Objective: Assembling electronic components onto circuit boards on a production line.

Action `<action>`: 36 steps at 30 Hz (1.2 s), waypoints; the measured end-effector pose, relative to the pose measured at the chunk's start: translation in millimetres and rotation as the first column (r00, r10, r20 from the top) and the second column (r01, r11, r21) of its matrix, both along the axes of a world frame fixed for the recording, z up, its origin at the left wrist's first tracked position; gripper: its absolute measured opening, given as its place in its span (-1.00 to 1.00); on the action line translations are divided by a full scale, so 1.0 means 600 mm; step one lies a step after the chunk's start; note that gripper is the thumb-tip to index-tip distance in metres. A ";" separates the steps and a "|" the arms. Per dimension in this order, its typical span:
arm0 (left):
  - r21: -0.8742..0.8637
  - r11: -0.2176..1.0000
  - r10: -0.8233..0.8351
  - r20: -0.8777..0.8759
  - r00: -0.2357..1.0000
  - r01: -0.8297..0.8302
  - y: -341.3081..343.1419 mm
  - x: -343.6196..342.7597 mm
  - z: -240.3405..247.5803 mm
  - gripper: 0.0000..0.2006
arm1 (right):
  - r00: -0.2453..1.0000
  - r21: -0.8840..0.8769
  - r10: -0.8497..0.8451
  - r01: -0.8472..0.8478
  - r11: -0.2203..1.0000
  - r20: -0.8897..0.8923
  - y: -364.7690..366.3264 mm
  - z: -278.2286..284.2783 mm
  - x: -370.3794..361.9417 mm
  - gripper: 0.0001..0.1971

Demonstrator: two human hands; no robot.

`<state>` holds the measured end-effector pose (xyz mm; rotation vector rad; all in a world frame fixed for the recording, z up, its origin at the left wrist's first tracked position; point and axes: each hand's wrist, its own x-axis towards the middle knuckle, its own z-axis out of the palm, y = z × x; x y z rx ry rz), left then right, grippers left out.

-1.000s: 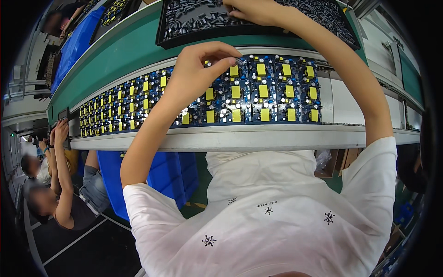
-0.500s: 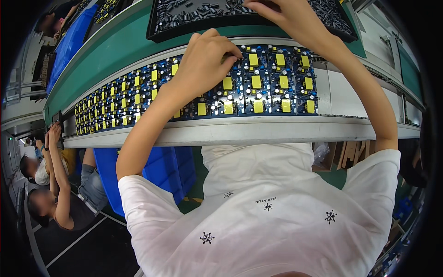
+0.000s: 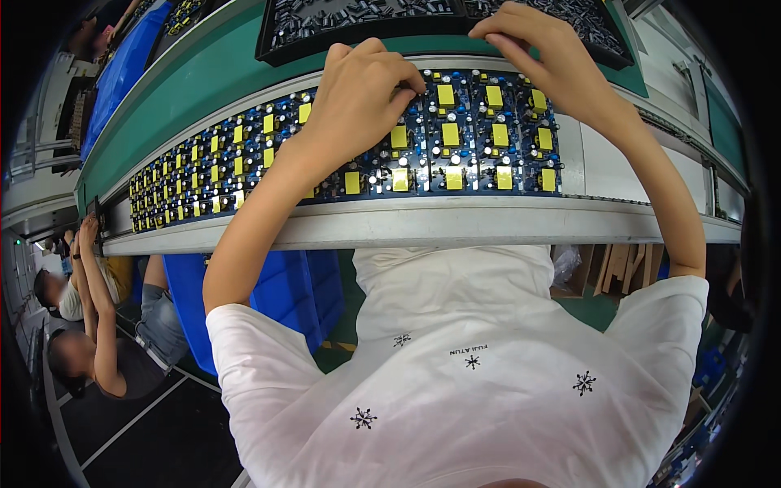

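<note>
Blue circuit boards [image 3: 427,154] lie in a long panel on the rail track, set with yellow block-shaped parts and small round components. Over the panel's far edge my left hand [image 3: 362,93] is closed, thumb and forefinger curled together beside a board; whatever sits between the fingertips is hidden. My right hand [image 3: 557,61] hovers just past the far side of the boards, near the front wall of a black tray [image 3: 366,35]. Its thumb and forefinger come together in a pinch, and anything in them is too small to make out. Many dark cylindrical capacitors [image 3: 350,18] fill the tray.
A metal rail [image 3: 455,221] runs along the near side of the boards, with a green surface [image 3: 203,106] beyond them. Blue bins [image 3: 268,305] stand below at left. Two people [image 3: 89,342] work farther left. Cardboard pieces [image 3: 626,268] sit beneath the rail at right.
My right hand has come back from over the tray toward the boards, moving nearer and slightly right. My left hand has stayed at almost the same spot, still closed.
</note>
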<state>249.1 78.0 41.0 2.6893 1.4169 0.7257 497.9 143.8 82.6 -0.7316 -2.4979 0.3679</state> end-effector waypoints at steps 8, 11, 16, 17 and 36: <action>0.005 0.999 -0.033 -0.069 0.997 0.033 0.013 -0.008 0.007 -0.88 | 0.988 -0.340 0.145 -0.157 0.927 -0.060 -0.002 -0.037 0.002 -0.82; 0.063 0.998 -0.024 -0.100 0.995 0.030 0.035 -0.024 0.009 -0.83 | 0.991 -0.434 0.122 -0.137 0.891 -0.062 -0.013 -0.038 0.002 -0.84; 0.114 0.921 0.384 -0.123 0.915 -0.372 0.128 -0.031 0.031 -0.69 | 0.986 -0.507 0.137 -0.168 0.846 -0.099 -0.016 -0.049 -0.007 -0.84; 0.115 0.916 0.397 -0.120 0.910 -0.384 0.148 -0.038 0.026 -0.69 | 0.984 -0.504 0.146 -0.180 0.845 -0.106 -0.020 -0.047 -0.016 -0.85; -0.230 0.955 0.243 0.252 0.937 -0.185 0.226 -0.079 -0.027 -0.80 | 0.972 -0.121 0.202 -0.188 0.975 0.118 -0.071 -0.077 -0.090 -0.88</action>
